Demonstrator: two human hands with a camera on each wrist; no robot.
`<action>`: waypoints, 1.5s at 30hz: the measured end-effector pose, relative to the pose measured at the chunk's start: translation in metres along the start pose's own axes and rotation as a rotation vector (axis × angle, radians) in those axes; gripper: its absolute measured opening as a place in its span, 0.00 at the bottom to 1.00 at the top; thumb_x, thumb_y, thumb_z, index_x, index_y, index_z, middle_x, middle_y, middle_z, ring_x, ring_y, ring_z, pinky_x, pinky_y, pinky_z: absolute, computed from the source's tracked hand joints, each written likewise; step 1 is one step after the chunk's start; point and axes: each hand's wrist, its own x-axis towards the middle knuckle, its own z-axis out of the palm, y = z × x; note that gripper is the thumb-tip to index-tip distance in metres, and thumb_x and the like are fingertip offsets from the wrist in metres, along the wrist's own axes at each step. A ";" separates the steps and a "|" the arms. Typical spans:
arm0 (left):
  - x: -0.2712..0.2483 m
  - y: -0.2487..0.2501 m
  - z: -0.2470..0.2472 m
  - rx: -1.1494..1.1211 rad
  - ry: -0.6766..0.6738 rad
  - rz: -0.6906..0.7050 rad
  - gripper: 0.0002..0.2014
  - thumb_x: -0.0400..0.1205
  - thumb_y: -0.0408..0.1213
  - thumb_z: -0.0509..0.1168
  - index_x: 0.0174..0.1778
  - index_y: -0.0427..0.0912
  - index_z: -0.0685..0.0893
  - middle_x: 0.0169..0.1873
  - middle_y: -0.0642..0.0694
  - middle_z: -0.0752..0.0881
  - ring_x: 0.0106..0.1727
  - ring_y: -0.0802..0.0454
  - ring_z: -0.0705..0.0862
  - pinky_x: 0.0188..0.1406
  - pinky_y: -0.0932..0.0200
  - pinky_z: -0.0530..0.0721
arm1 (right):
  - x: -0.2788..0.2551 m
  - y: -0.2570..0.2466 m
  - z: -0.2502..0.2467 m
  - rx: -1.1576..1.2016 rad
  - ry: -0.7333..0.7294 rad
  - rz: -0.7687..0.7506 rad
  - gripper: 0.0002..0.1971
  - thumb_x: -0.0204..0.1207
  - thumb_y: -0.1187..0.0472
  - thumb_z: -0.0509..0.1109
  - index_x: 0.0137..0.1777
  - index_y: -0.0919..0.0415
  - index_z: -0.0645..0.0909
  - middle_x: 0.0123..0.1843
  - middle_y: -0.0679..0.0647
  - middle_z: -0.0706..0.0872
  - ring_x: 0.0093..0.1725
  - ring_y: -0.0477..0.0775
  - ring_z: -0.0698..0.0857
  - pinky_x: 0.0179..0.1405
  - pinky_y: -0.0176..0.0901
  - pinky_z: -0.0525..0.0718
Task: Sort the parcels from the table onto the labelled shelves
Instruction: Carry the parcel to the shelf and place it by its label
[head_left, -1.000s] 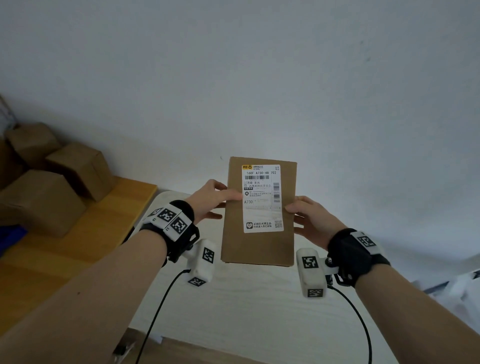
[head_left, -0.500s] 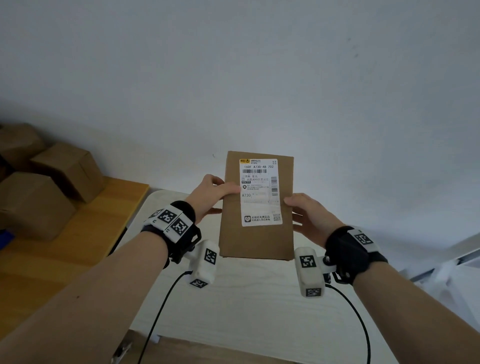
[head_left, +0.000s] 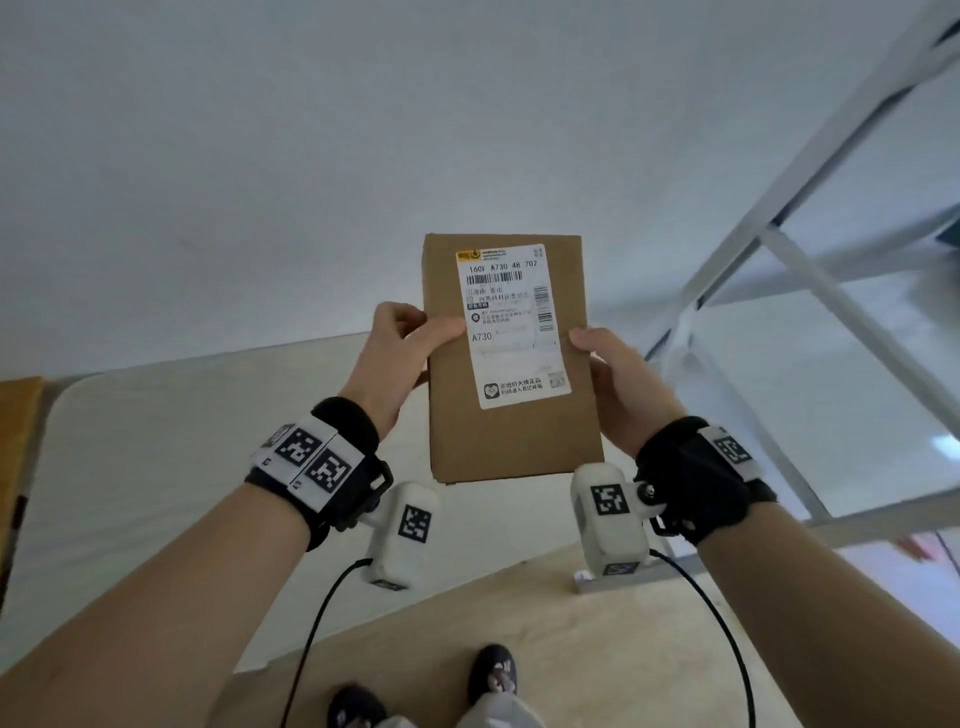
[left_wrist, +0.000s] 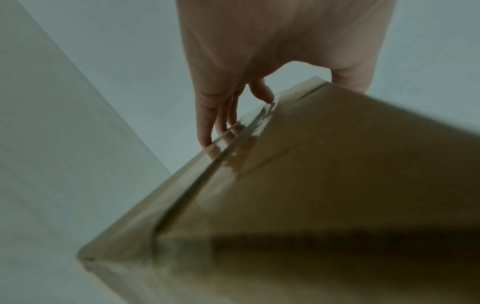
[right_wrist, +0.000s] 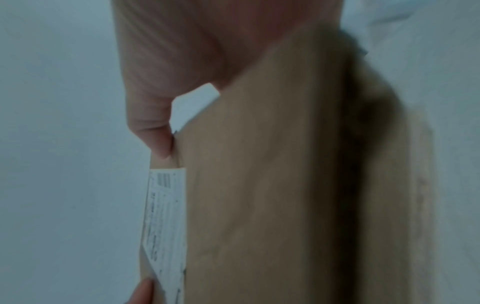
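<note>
A flat brown cardboard parcel (head_left: 514, 431) with a white shipping label (head_left: 511, 322) reading A730 is held upright in front of me, in the air. My left hand (head_left: 410, 343) grips its left edge, thumb on the front face. My right hand (head_left: 613, 374) grips the right edge, thumb on the front. In the left wrist view the fingers (left_wrist: 207, 123) lie behind the taped parcel (left_wrist: 311, 195). The right wrist view shows the thumb (right_wrist: 155, 133) pressed on the parcel (right_wrist: 272, 185) beside the label (right_wrist: 166, 216).
A white metal shelf frame (head_left: 810, 208) rises at the right. A pale table (head_left: 156, 467) lies below left, with a strip of wooden table (head_left: 18, 441) at the far left edge. The wooden floor (head_left: 519, 649) and my shoes are below. A plain wall fills the background.
The view has swung right: the stacked cardboard boxes at the left have left the frame and the shelf frame has come in at the right. Both hands keep the same grip on the parcel.
</note>
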 end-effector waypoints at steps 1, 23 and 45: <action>-0.003 -0.004 0.012 -0.002 -0.039 -0.009 0.16 0.79 0.40 0.69 0.56 0.41 0.69 0.55 0.44 0.82 0.51 0.50 0.85 0.60 0.47 0.84 | -0.010 0.004 -0.012 0.013 0.031 -0.002 0.41 0.60 0.47 0.75 0.73 0.68 0.74 0.68 0.69 0.84 0.60 0.66 0.85 0.70 0.65 0.76; -0.262 -0.068 0.344 0.120 -0.536 0.100 0.11 0.79 0.40 0.68 0.47 0.45 0.70 0.51 0.46 0.83 0.48 0.53 0.84 0.52 0.53 0.82 | -0.326 0.081 -0.334 0.300 0.457 -0.226 0.44 0.56 0.48 0.73 0.73 0.68 0.72 0.65 0.63 0.85 0.63 0.68 0.82 0.76 0.70 0.70; -0.265 0.011 0.731 0.522 -1.158 0.188 0.16 0.81 0.48 0.65 0.63 0.47 0.80 0.65 0.45 0.85 0.64 0.48 0.83 0.66 0.46 0.78 | -0.373 -0.004 -0.659 0.572 0.753 -0.500 0.12 0.77 0.49 0.64 0.46 0.55 0.85 0.35 0.52 0.93 0.30 0.51 0.91 0.33 0.41 0.91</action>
